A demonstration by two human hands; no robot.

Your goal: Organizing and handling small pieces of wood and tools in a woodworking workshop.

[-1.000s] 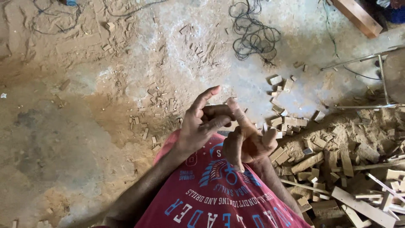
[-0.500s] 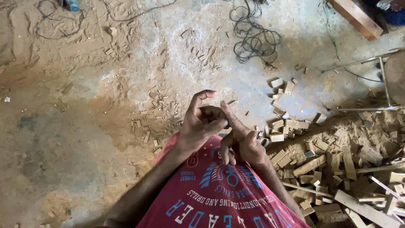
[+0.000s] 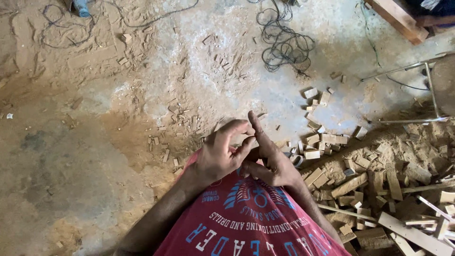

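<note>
Touching left hand (image 3: 219,156), right hand (image 3: 271,161), wood offcuts (image 3: 360,185) beside

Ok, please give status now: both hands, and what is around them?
Left hand and right hand touching, fingers interlaced, nothing visibly held. Wood offcuts piled to the right. Coiled cable ahead on the floor.

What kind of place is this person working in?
Most likely a rough woodworking shop. Heaps of wood offcuts and sawdust cover the concrete floor, and a tangled power cable lies on it. The hands are pressed together and hold nothing visible.
</note>
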